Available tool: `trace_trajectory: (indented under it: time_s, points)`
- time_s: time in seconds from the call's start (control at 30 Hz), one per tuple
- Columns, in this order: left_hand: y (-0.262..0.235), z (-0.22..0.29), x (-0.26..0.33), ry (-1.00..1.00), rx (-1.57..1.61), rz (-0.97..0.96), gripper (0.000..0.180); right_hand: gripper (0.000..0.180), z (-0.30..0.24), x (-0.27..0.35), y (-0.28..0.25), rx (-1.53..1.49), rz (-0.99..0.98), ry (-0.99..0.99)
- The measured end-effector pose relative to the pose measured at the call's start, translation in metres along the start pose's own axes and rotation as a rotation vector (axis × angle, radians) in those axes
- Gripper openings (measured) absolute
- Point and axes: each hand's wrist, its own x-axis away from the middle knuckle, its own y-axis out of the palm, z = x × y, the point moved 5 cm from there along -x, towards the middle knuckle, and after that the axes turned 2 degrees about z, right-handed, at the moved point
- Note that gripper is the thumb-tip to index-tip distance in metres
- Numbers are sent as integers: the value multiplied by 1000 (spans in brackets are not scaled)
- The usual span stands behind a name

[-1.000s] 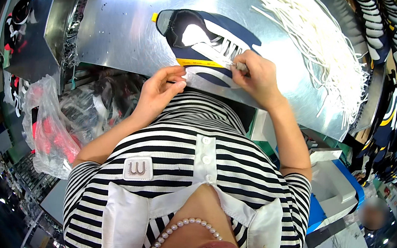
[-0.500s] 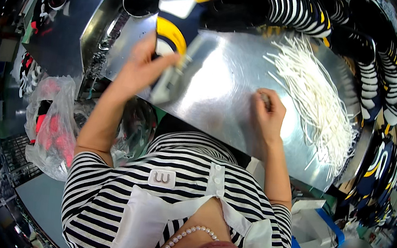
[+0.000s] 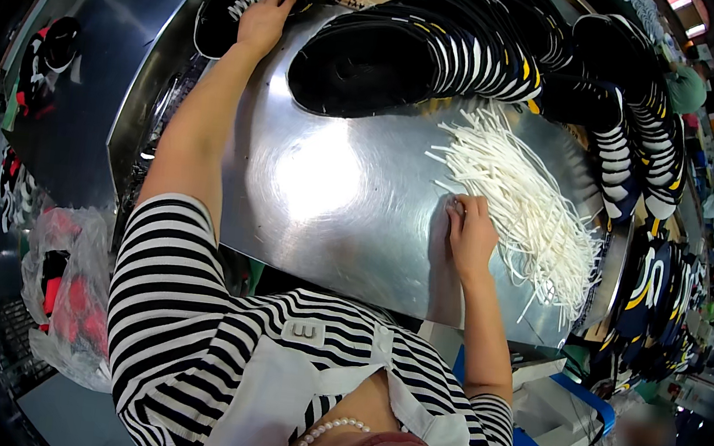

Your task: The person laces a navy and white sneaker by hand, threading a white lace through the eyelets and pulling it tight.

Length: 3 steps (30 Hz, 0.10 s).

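Observation:
My left hand stretches to the far left of the metal table. Its fingers are on the edge of a black shoe upper laced with white cord, partly hiding it. My right hand rests at the near left side of a heap of white shoelaces. Thumb and fingers there are pinched together on a small greyish thing, too small to make out. Between the hands, beyond the bare metal, lies a long nested row of black shoe uppers with white and yellow trim.
More rows of shoe uppers line the far right edge. Navy and yellow uppers hang off the right side. A clear plastic bag with red and black pieces is at the left. An open white box sits below the table's right end.
My left hand has moved away from me to the far left; the navy and yellow shoe upper it held in front is gone from there. My right hand stays by the laces. The view has shifted.

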Motion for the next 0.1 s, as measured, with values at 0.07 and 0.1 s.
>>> trace_trajectory:
  time_s: [0.07, 0.1]
  points:
    - [-1, 5, 3, -31, 90, -12, 63, 13, 2, 0, 8, 112, -71, -53]
    - [0, 4, 12, -16, 196, 39, 67, 14, 6, 0, 10, 143, -126, -32]
